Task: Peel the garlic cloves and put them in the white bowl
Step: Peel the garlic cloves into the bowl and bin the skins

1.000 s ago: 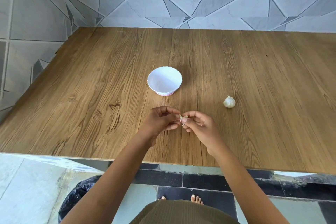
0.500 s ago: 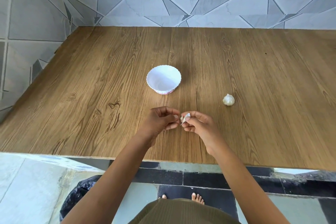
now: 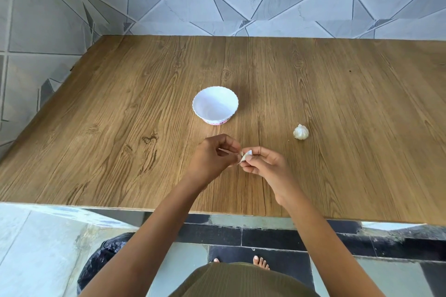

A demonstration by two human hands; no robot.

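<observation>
Both hands are up just over the near part of the table point(image 3: 120, 128), so close together that they almost touch. The right hand point(image 3: 268, 169) has its fingers curled and pinches a small garlic clove point(image 3: 246, 155) between thumb and fingers. The left hand point(image 3: 212, 159) is curled too, and its fingertips pinch the end of the clove that points toward it, where a thin bit of skin sticks out. So the clove is held in the air between the two hands. It lies a little tilted, with one tip toward the left hand and the other end in the right hand. Some skin looks to be on it, so the peeling is likely not done yet. The white bowl point(image 3: 215, 87) stands farther out on the table, ahead of the hands and a bit to the left, so the left hand is nearer to it. Nothing can be seen inside the bowl, so the job looks close to its start. To drop the clove in, the right hand would have to reach forward and a little across. The garlic bulb point(image 3: 301, 132) lies on the table off to the right, apart from the bowl and nearer the right hand.
</observation>
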